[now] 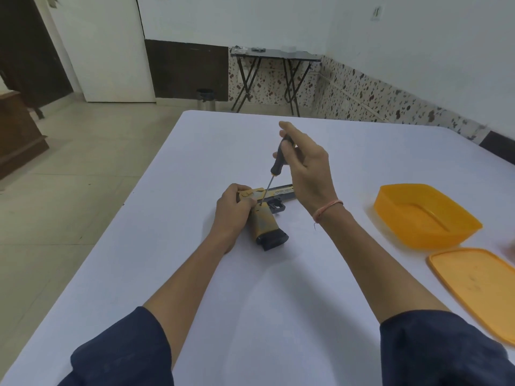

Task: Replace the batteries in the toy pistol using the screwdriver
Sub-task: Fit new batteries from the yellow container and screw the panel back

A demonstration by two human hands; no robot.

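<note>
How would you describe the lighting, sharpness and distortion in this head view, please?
Head view: soft, even light, only faint shadows beside the toy pistol and orange container; wide-angle distortion slants the walls; a blurred smudge sits at the right border.

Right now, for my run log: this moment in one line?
left hand grips toy pistol | right hand holds screwdriver, tip on pistol | orange box open, lid beside

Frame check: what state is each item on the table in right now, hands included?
Toy pistol: lying on its side on the table, still closed.
Screwdriver: tilted, tip set on the pistol just above the grip.
Left hand: grips the pistol's rear end.
Right hand: holds the screwdriver handle.
Container: open, nothing visible inside.
Lid: off, flat beside the container.
</note>
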